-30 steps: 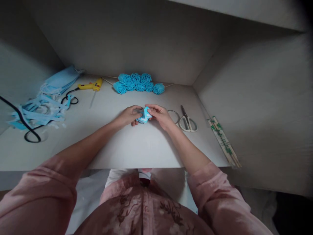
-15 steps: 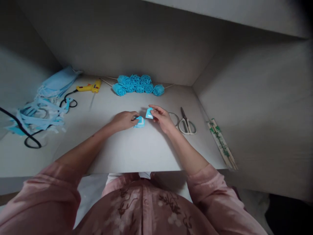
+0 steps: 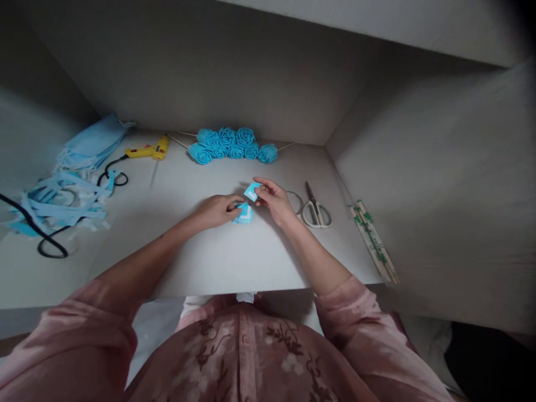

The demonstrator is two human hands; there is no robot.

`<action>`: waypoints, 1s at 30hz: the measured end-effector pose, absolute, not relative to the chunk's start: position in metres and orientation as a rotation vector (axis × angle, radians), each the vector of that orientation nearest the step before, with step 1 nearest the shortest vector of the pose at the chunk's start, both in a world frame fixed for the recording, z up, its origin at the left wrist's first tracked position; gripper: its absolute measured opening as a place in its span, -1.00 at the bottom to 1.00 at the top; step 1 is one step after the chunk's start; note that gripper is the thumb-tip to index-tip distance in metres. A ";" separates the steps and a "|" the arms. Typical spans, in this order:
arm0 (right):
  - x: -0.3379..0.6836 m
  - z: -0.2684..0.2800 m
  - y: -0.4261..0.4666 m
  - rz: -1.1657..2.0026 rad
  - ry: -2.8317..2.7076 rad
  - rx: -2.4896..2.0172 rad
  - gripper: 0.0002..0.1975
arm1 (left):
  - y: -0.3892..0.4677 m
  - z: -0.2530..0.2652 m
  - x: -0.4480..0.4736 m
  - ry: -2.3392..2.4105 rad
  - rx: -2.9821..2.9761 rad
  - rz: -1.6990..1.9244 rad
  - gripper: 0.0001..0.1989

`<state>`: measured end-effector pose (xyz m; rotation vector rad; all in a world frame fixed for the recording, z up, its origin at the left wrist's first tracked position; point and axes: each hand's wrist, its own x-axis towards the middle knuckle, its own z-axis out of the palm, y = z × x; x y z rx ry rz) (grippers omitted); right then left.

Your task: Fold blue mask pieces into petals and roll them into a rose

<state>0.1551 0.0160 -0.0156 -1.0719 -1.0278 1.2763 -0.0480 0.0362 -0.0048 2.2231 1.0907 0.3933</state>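
Observation:
My left hand (image 3: 218, 211) pinches a small stack of blue pieces (image 3: 243, 214), the top one marked with a white angled strip. Between the thumb and fingers of my right hand (image 3: 271, 196) is a single blue piece (image 3: 252, 192) with a white patch, held just above and behind the stack. The two hands are close together but apart, over the middle of the white table (image 3: 234, 262). Beside my right wrist lie a ring-shaped item (image 3: 296, 202), partly hidden by the hand, and white-handled scissors (image 3: 317, 211).
Blue fabric roses (image 3: 234, 144) on sticks lie along the back wall. To the left are a yellow hot glue gun (image 3: 147, 151) with a black cord, blue face masks (image 3: 92, 142) and a heap of cut strips (image 3: 62, 201). Wrapped wooden sticks (image 3: 374, 241) lie by the right wall.
The blue piece in my right hand has tilted and moved slightly left and up. My left hand and its stack have shifted slightly right and down. The camera view has shifted a little.

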 end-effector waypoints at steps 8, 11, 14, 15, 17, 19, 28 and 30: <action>0.154 -0.013 0.015 1.205 -1.083 -1.085 -0.48 | 0.039 0.002 -0.052 1.026 2.129 0.494 -0.61; 0.151 -0.008 0.013 1.180 -1.099 -1.057 -0.51 | 0.040 0.007 -0.052 1.080 2.044 0.698 -0.59; 0.145 -0.002 0.014 1.174 -1.115 -1.016 -0.54 | 0.041 0.012 -0.046 1.031 1.857 0.792 -0.57; 0.144 0.000 0.015 1.175 -1.131 -1.007 -0.54 | 0.042 0.014 -0.044 0.999 1.784 0.798 -0.58; 0.142 0.005 0.019 1.179 -1.174 -1.004 -0.54 | 0.042 0.018 -0.039 0.958 1.653 0.793 -0.63; 0.141 0.012 0.022 1.187 -1.220 -1.013 -0.55 | 0.044 0.023 -0.037 0.957 1.578 0.791 -0.67; 0.140 0.049 0.042 1.090 -1.402 -0.995 -0.56 | 0.060 0.043 -0.028 0.936 1.714 0.988 -0.76; 0.139 0.054 0.050 1.000 -1.439 -0.984 -0.59 | 0.067 0.049 -0.024 0.904 1.785 1.043 -0.77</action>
